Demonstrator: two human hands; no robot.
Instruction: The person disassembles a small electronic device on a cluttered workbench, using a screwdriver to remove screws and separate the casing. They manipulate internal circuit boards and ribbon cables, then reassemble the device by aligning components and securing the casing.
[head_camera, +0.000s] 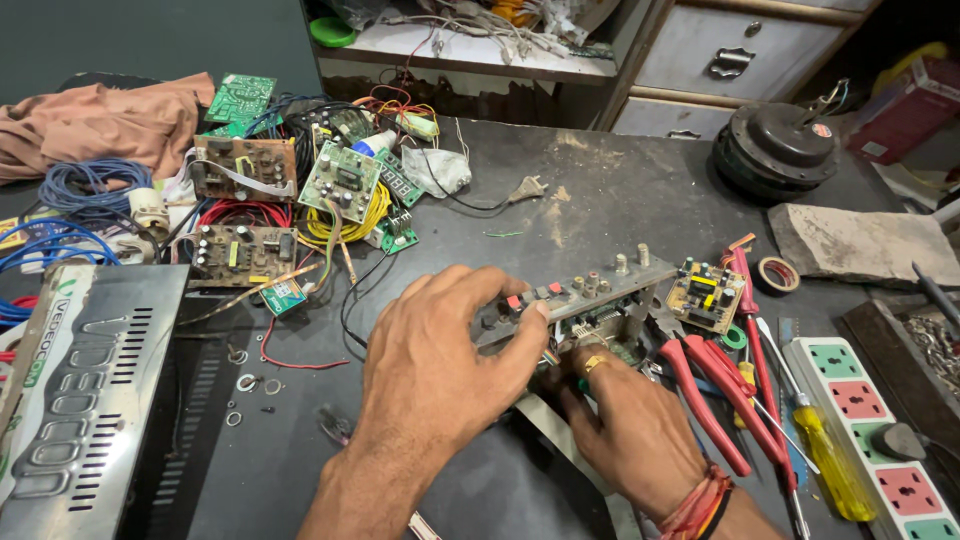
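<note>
Left hand (440, 345) pins the grey control panel (575, 295), right hand (630, 425) grips beneath it: light, rigid, fragile board, best held by edges.

The left hand (440, 345) covers the near end of the grey control panel (590, 290), so what its fingers (520, 320) press there cannot be told. Just right of the panel, the right hand (630, 430) reaches under it and its fingertips are hidden (only a ringed finger shows). Both forearms are cut off by the bottom edge. Far left of the panel, the metal casing (80, 400) runs out of frame. Right of the panel, the power strip (880, 440) is cropped at the corner, and the red pliers (715, 390) have their jaws tucked behind the panel.
</note>
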